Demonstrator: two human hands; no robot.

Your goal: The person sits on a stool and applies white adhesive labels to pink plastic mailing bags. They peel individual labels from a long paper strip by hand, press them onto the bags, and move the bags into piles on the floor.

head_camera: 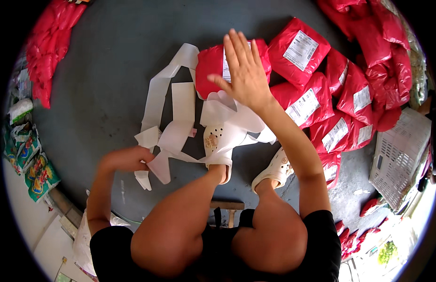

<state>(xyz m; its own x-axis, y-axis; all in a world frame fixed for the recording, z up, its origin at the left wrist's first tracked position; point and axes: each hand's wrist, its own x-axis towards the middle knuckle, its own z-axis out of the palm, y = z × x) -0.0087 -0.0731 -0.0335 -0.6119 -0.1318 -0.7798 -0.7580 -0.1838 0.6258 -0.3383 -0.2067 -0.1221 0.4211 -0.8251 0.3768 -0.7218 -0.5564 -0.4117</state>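
Observation:
My left hand [133, 158], slightly blurred, pinches the end of a long white paper strip [181, 132], likely label backing. The strip lies in loose loops across the floor and over one of my shoes. My right hand [244, 70] is flat with fingers spread, palm down, over a red plastic parcel [211, 72] that bears a white printed label [226, 67]. The hand partly covers that label; whether it presses on the parcel cannot be told. To its right lies another labelled red parcel [299, 51].
Several labelled red parcels [336, 135] lie at the right, with more red parcels piled [376, 46] behind. A white plastic basket [397, 158] tilts at the right edge. Red bags [54, 46] lie at the upper left, green printed bags [40, 176] at the left. My cream clogs [212, 141] stand below.

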